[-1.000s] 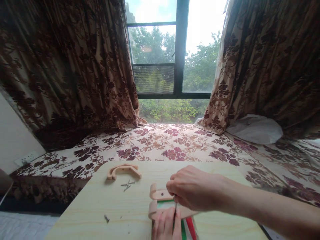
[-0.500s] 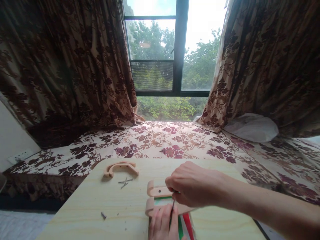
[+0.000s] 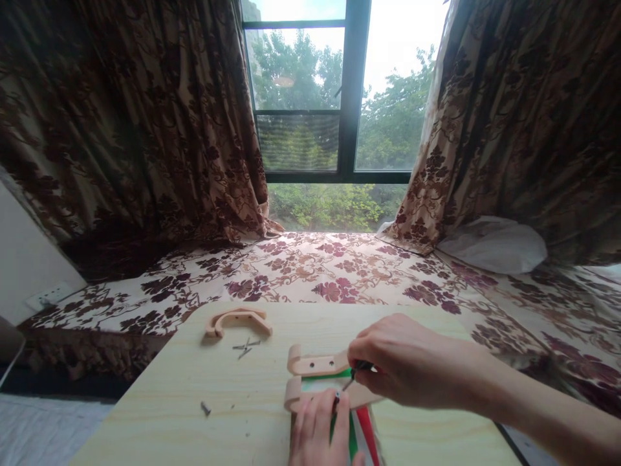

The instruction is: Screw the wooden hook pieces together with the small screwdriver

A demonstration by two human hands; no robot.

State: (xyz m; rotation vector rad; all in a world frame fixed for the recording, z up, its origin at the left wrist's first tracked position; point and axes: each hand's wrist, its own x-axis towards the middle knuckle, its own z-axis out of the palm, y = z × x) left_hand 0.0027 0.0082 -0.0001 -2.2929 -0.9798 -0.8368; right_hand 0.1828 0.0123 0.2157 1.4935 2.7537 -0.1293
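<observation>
My right hand is closed round the dark handle of a screwdriver, its thin shaft slanting down to the left. My left hand presses down and holds the nearer curved wooden piece, fingers stretched forward over it. A small screw shows between two of its fingertips, just left of the screwdriver's tip; contact cannot be made out. Behind lies a second curved wooden piece with two dark screw holes or heads. Both pieces rest across a flat item with green, white and red stripes, partly hidden by my hands.
Two more curved wooden pieces lie at the table's back left, with several screws before them. A single screw lies farther forward on the pale wooden table. Beyond are a flower-patterned cover, curtains and a window.
My right hand has moved right with the screwdriver, its shaft coming away from between my left fingers and uncovering the screw. My left hand stays in place; the view has shifted slightly.
</observation>
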